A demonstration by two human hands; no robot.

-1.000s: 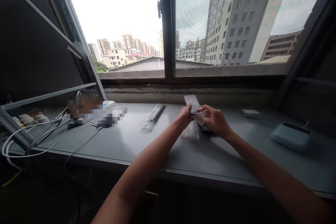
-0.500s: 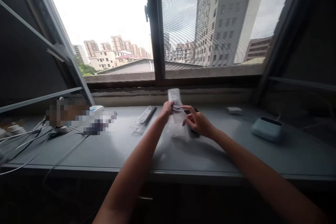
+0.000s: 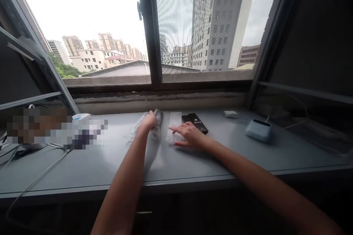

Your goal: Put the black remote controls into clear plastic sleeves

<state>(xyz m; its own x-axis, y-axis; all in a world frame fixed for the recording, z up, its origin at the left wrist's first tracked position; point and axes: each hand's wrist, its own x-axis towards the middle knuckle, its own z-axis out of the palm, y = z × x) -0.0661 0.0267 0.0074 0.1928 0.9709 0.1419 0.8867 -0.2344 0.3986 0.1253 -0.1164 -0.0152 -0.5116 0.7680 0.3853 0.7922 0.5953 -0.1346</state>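
Observation:
On the desk [image 3: 110, 161], my left hand [image 3: 148, 122] is over a remote control in a clear plastic wrapper [image 3: 135, 129], its fingers bent down and closed on it. Much of that remote is hidden, with a dark end showing beyond my fingers. To the right, my right hand [image 3: 191, 136] hovers low with the fingers spread, its fingertips over a flat clear plastic bag [image 3: 174, 119]. Whether they touch the bag I cannot tell. A black remote control [image 3: 199, 122] with rows of buttons lies just beyond my right hand, partly covered by it.
A light blue box-shaped device [image 3: 258, 131] with a cable stands to the right, with a small white adapter [image 3: 230, 114] behind it. White cables [image 3: 41, 176] and blurred-out items are at the left. A window [image 3: 151, 44] rises behind the desk.
My left hand has let go of the clear bag and moved left onto the wrapped remote. The bag now lies flat. My right hand has lowered, and the view has shifted right.

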